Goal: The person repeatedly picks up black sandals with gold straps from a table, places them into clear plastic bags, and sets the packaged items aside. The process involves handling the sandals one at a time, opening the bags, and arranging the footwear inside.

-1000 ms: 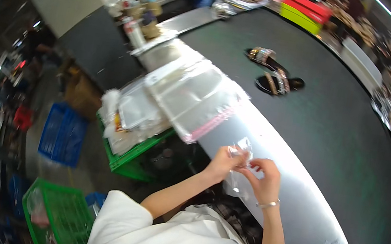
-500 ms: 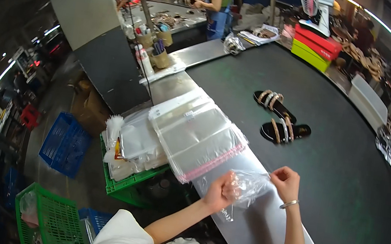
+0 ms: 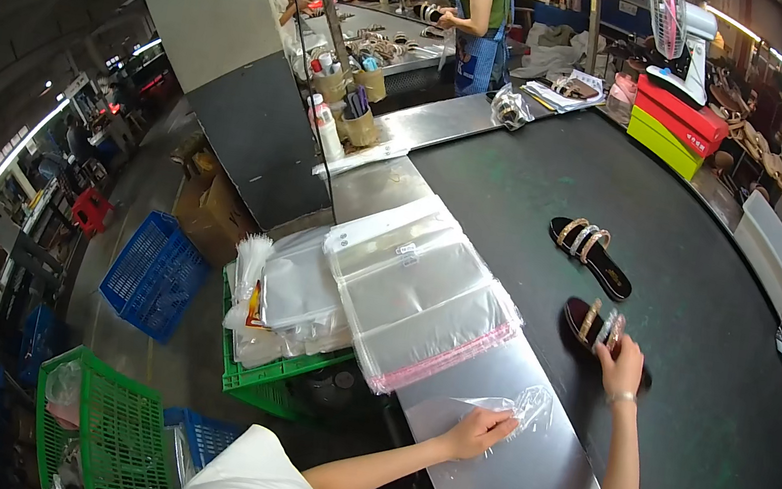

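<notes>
My left hand (image 3: 482,432) is closed on a crumpled clear plastic bag (image 3: 533,408), held over the metal edge of the work table. My right hand (image 3: 623,368) has its fingers on the straps of the nearer black sandal (image 3: 587,327), pinching them; the hand hides part of the sole. Just beyond it, the other black sandal (image 3: 591,256), with glittering gold and silver straps, lies on the dark belt surface (image 3: 712,394). Left of my left hand is a stack of flat clear bags (image 3: 418,299) with pink edges.
More bags (image 3: 304,282) sit on a green crate (image 3: 259,382) to the left. Cups of pens (image 3: 358,123) stand beside a pillar (image 3: 247,122). A fan (image 3: 680,35) tops red and lime boxes (image 3: 677,120) at the far right. Behind the belt, a person in an apron (image 3: 484,31) handles a sandal.
My right hand has let go of the bag and reached forward to the nearer sandal, which has turned and shifted toward me. My left hand still holds the bag. The view has shifted.
</notes>
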Action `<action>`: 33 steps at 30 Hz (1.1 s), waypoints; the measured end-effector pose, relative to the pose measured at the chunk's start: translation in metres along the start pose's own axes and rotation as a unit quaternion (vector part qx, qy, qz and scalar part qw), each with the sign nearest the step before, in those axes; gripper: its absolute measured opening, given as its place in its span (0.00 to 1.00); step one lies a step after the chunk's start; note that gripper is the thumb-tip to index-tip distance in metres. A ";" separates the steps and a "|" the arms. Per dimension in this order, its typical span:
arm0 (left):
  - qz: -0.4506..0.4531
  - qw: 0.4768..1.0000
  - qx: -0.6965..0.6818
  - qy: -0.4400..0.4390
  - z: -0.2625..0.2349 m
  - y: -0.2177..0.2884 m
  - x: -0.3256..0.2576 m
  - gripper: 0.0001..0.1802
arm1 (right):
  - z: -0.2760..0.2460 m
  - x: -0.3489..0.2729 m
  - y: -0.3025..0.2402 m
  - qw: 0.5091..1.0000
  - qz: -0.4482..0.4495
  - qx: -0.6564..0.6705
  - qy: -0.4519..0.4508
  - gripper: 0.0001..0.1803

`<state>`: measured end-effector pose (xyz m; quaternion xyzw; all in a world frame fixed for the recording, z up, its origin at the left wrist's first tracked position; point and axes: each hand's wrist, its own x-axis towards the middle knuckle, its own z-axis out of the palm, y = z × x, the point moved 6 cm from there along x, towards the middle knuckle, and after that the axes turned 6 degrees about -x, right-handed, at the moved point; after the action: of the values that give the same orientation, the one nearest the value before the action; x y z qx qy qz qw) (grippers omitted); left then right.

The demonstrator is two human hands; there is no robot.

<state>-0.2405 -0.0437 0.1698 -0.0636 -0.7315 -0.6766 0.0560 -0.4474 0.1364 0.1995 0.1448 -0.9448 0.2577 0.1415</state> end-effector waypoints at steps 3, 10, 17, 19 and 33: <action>0.026 0.999 -0.018 0.022 -0.009 -0.003 -0.002 0.18 | -0.048 -0.056 -0.032 0.989 0.083 0.123 -0.016 0.16; 0.005 0.995 -0.097 0.030 -0.007 -0.010 -0.001 0.19 | -0.117 -0.230 -0.052 0.990 0.047 -0.119 0.063 0.13; -0.112 0.874 -0.472 -0.018 0.006 0.002 -0.006 0.15 | -0.130 -0.324 -0.027 0.949 0.225 -0.168 -0.142 0.39; -0.162 0.836 -0.523 -0.027 0.016 0.015 -0.014 0.15 | -0.109 -0.359 0.012 0.917 0.357 0.064 -0.165 0.37; -0.235 0.902 -0.358 0.052 0.027 -0.007 -0.064 0.17 | -0.137 -0.317 -0.087 0.983 0.083 -0.027 -0.163 0.31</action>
<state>-0.1790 -0.0180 0.1499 0.1294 -0.4301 -0.8886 -0.0933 -0.1000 0.2005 0.2433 0.1023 -0.9705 0.2160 -0.0326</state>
